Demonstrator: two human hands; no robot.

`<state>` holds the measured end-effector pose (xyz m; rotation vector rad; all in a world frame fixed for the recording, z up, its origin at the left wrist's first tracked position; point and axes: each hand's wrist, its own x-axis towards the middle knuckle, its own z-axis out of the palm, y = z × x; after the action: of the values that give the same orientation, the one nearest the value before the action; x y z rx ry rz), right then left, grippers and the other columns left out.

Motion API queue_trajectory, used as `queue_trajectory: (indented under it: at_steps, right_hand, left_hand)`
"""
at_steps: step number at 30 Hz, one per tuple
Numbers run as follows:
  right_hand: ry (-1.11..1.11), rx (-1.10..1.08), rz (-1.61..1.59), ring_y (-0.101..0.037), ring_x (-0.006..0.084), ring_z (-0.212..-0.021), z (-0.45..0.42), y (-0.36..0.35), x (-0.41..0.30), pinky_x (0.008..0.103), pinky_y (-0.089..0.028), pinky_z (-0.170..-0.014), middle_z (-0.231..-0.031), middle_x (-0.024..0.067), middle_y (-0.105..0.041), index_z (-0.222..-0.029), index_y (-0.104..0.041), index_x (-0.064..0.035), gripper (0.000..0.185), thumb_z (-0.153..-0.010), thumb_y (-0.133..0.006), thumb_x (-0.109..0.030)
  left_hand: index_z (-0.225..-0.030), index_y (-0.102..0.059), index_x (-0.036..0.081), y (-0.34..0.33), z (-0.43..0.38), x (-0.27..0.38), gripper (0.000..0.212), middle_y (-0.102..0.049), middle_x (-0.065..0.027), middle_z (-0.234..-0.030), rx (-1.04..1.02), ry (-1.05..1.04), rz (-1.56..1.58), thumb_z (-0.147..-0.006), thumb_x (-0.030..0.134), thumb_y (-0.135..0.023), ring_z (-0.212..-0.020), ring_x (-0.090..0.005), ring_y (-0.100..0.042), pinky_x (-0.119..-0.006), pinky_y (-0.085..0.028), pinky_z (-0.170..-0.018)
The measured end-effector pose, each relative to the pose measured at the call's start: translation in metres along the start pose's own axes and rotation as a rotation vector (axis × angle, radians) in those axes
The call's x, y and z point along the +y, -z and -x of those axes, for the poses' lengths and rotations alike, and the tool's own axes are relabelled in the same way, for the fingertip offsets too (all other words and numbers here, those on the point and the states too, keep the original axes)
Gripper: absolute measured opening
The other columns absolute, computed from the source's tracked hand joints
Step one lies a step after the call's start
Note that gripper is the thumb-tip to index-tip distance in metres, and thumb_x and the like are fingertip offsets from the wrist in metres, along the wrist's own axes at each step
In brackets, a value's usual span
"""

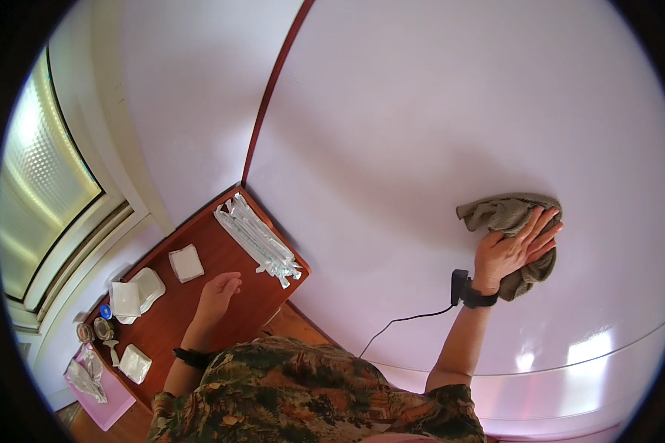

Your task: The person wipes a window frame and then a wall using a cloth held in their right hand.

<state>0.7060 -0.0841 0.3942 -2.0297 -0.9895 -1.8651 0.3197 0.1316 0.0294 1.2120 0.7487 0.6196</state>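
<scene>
My right hand lies spread over a bunched grey-brown cloth and presses it flat against a glossy pale wall panel. On that wrist is a black strap with a small black box and a thin cable. My left hand hovers over a red-brown wooden tabletop, fingers loosely curled and nothing visible in them. Nearest to it are a small white square pad or packet and a bundle of long clear plastic-wrapped items.
White containers, a patterned round jar, a white-handled tool and a white wrapped packet stand along the table's left side. A pink tray sits lower left. A textured glass window is at left; a dark red strip marks the wall corner.
</scene>
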Motion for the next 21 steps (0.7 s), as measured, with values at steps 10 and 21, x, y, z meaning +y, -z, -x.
queue_trajectory:
  at_steps: [10,21]
  right_hand:
    - [-0.053,0.096,-0.025,-0.021,0.0433,-0.155,-0.021,0.0,-0.013,0.0578,-0.013,-0.124,-0.167,0.0114,-0.033,-0.157,-0.037,-0.0068,0.08,-0.078,-0.049,-0.004]
    - [0.387,-0.167,-0.269,-0.022,0.0396,-0.154,-0.078,-0.109,-0.212,0.0571,-0.012,-0.126,-0.166,0.0132,-0.032,-0.151,-0.045,-0.0019,0.075,-0.082,-0.07,-0.015]
  left_hand:
    - [-0.126,-0.065,-0.005,-0.009,-0.005,-0.021,0.031,-0.072,-0.0078,-0.102,0.037,-0.152,-0.087,-0.104,0.018,-0.06,-0.09,-0.0126,-0.066,-0.026,-0.053,-0.082]
    - [-0.127,-0.065,-0.003,0.006,0.005,-0.006,0.031,-0.072,-0.0073,-0.105,0.12,-0.112,-0.009,-0.104,0.017,-0.061,-0.092,-0.0123,-0.065,-0.026,-0.052,-0.082]
